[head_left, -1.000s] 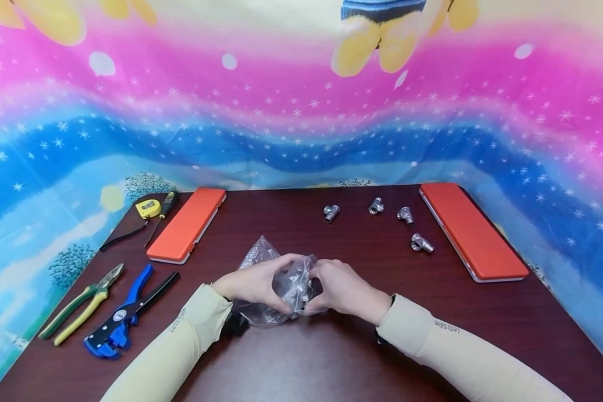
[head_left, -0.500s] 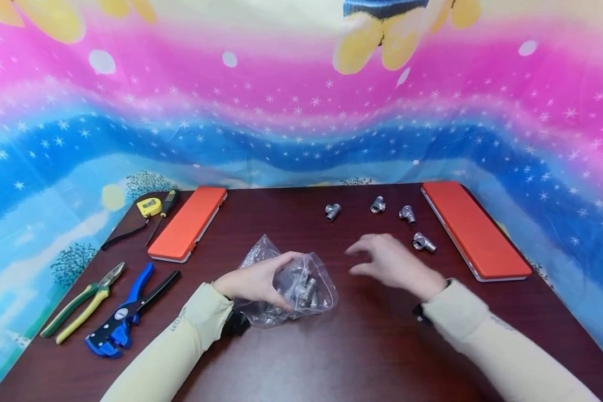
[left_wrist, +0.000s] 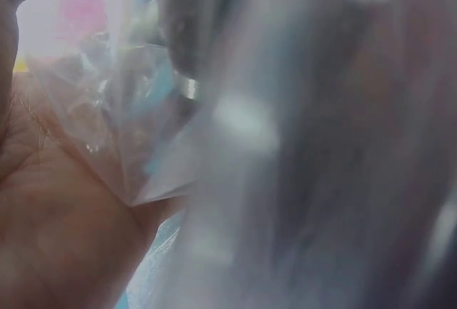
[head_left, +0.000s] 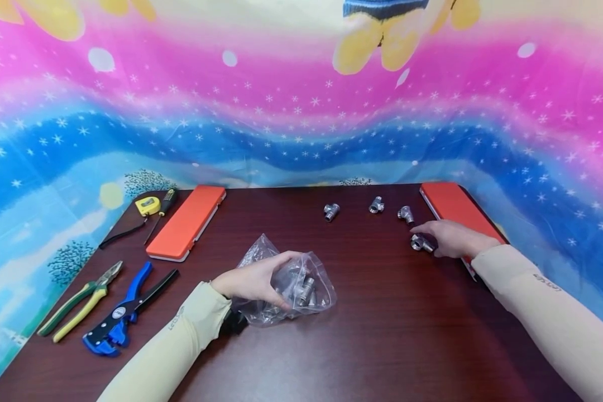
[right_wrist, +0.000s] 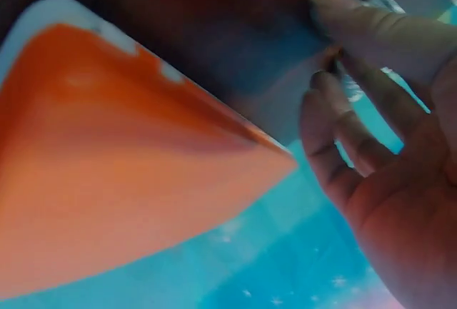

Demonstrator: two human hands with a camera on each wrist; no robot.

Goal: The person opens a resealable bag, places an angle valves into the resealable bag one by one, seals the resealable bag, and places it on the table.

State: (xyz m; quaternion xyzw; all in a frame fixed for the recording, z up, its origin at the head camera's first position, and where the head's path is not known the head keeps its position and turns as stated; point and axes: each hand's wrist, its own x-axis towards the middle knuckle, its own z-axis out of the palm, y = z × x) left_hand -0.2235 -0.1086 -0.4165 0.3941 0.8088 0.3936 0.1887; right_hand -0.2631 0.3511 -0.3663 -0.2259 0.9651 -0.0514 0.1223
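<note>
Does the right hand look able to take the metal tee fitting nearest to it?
Probably yes: the right hand is beside this metal tee fitting, thumb and fingers apart, and nothing visible blocks the way; contact is unclear.

We record one table, dark reddish-brown, wood-grained, with a pale sheen toward the near side. On its left we list: tape measure, yellow, black strap; screwdriver, black-and-yellow handle, beside it; left case, orange-red; pliers, green-and-yellow grips; wire stripper, blue and black. Near the middle we enter one clear plastic bag, metal pieces within. Right of centre we count four silvery metal fittings, then right case, orange-red, partly hidden.
</note>
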